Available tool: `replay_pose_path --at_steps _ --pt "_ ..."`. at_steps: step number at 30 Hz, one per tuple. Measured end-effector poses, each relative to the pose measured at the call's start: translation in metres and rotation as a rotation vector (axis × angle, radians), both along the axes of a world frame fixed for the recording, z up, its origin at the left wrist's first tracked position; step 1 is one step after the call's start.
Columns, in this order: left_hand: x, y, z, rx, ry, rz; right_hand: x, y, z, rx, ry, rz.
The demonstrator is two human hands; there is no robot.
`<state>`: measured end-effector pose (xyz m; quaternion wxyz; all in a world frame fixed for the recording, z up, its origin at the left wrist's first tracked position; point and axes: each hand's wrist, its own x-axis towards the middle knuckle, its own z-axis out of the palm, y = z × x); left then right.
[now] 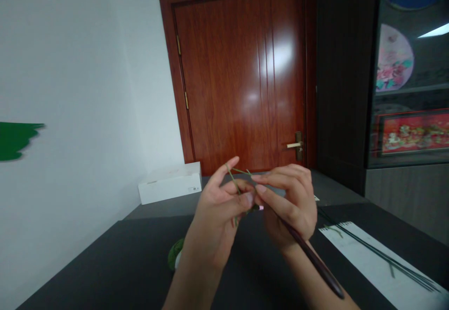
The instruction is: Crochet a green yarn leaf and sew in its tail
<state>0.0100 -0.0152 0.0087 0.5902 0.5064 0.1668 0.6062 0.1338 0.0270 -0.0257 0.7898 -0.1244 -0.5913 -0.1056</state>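
Note:
Green yarn (233,177) loops over the raised index finger of my left hand (214,219), whose thumb and other fingers pinch the work below. What they pinch is mostly hidden; a small pink bit (261,207) shows beside the fingertips. My right hand (293,198) grips a crochet hook (317,263) with a dark handle slanting down to the right. The hook's tip meets the yarn between the two hands. Behind my left wrist, a green yarn ball (174,254) lies partly covered on the black table (115,263).
On the right, a white sheet (365,258) has long dark green stems (389,256) and short green scraps across it. A long white box (170,186) stands against the wall at the back left. Beyond are a wooden door (235,85) and a glass-fronted cabinet (403,99).

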Motion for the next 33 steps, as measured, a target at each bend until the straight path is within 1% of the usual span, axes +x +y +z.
replay_pose_path --at_steps 1,2,3,4,5,6,7,8,11,14,16,19,24,30,33 --pt "-0.002 0.001 0.0 -0.068 -0.005 -0.097 -0.004 -0.001 -0.001 -0.001 -0.004 0.093" --pt "-0.003 0.001 0.0 -0.097 -0.011 -0.136 -0.008 -0.002 -0.001 -0.01 0.04 0.244" --pt "-0.004 0.002 0.0 -0.1 -0.019 -0.147 -0.013 -0.002 0.0 -0.073 0.1 0.428" --pt "-0.004 0.003 0.0 -0.069 -0.027 -0.118 -0.016 -0.001 0.001 -0.164 0.137 0.62" --pt "-0.005 0.003 0.0 -0.018 -0.029 -0.066 -0.019 0.0 0.003 -0.253 0.127 0.771" --pt "-0.005 0.004 0.0 0.041 -0.023 -0.011 -0.02 0.001 0.005 -0.325 0.123 0.888" --pt "-0.005 0.004 0.0 0.094 -0.01 0.04 -0.02 0.003 0.007 -0.378 0.109 0.969" --pt "-0.004 0.005 0.0 0.139 0.011 0.082 -0.019 0.004 0.008 -0.406 0.1 1.014" --pt "-0.004 0.005 0.0 0.212 0.079 0.195 -0.011 0.007 0.01 -0.422 0.117 1.035" --pt "-0.003 0.004 0.0 0.229 0.096 0.299 -0.003 0.008 0.01 -0.45 0.157 1.004" --pt "-0.004 0.004 0.0 0.224 0.093 0.33 0.0 0.008 0.01 -0.475 0.169 0.988" --pt "-0.006 0.006 0.0 0.215 0.113 0.322 0.003 0.009 0.01 -0.49 0.165 0.976" --pt "-0.011 0.009 -0.001 0.162 0.159 0.246 0.009 0.01 0.009 -0.461 0.093 0.946" --pt "-0.012 0.007 -0.001 0.115 0.152 0.242 0.02 0.011 0.008 -0.436 -0.021 0.909" --pt "-0.013 0.008 -0.001 0.078 0.15 0.233 0.024 0.01 0.008 -0.422 -0.074 0.851"
